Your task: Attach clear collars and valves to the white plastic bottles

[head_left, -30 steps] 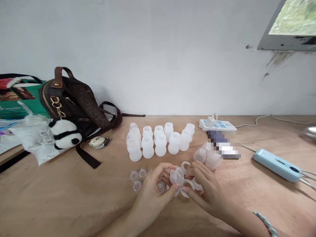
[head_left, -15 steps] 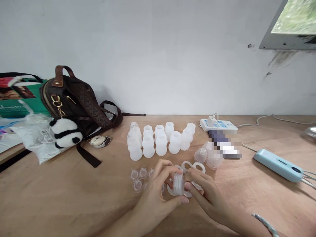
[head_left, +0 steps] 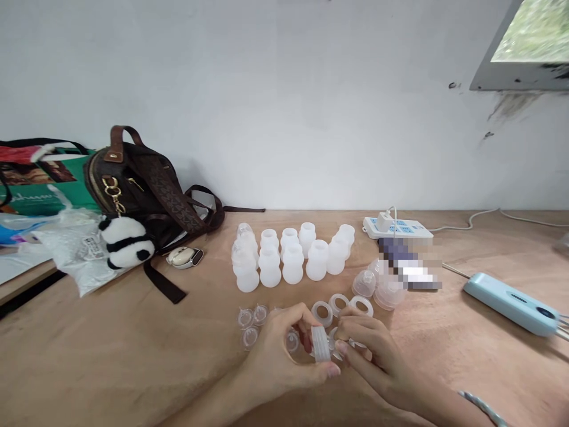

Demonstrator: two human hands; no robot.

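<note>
My left hand (head_left: 284,350) grips a translucent ridged bottle collar (head_left: 320,344) by its edges, thumb below and fingers above. The collar is held on its side above the table. My right hand (head_left: 371,353) is closed in a pinch beside the collar, at a small clear teat (head_left: 331,343) that sticks out of it; the fingertips partly hide it. Loose collars (head_left: 322,313) lie behind and under the hands. To the left, several clear teats (head_left: 249,337) rest on the table, some covered by my left hand.
Frosted baby bottles (head_left: 293,264) stand in rows behind the hands. Clear domed caps (head_left: 364,283) sit to the right, near a phone (head_left: 395,252), a power strip (head_left: 411,228) and a light blue device (head_left: 511,302). A backpack (head_left: 146,178), panda charm and mouse (head_left: 181,256) are left.
The collar has turned slightly and sits a little lower in my left hand. My right fingers have drawn slightly away from its face, and more of the teat shows. The view has shifted slightly.
</note>
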